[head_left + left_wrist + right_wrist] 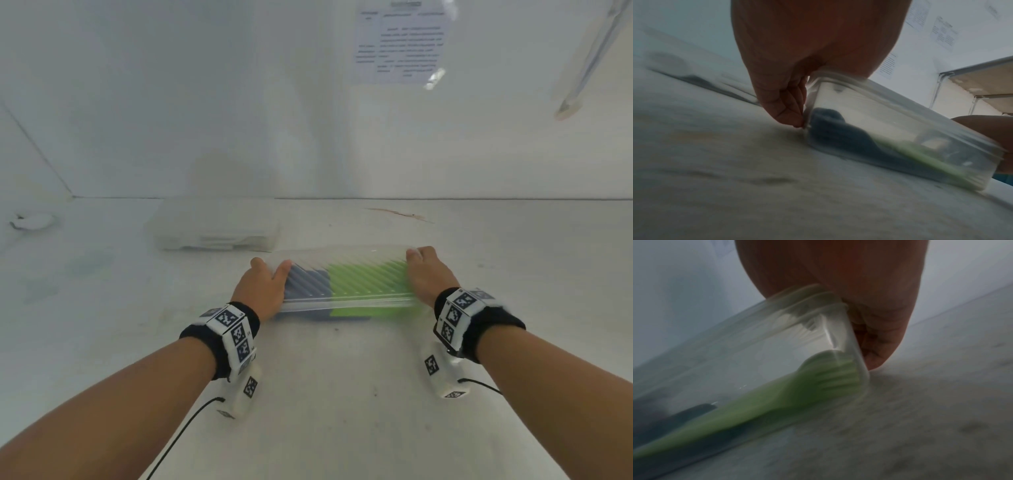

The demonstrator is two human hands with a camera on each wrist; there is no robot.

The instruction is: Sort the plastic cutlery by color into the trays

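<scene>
A clear plastic tray (342, 302) lies across the white table in front of me, blurred by motion. Dark blue cutlery (308, 284) fills its left part and green cutlery (370, 281) its right part. My left hand (270, 270) grips the tray's left end, fingers down its end wall (813, 97). My right hand (424, 270) grips the right end. In the right wrist view a green fork (818, 379) lies against the tray's end wall (855, 345), with my fingers (875, 350) behind it. Blue cutlery (830, 126) and a green piece (910, 155) show through the tray in the left wrist view.
A second clear box (212, 226) stands behind the tray, near the back wall. A small white object (32, 221) lies at the far left. A printed sheet (400, 44) hangs on the wall. Bare table surface (342, 394) stretches between my forearms.
</scene>
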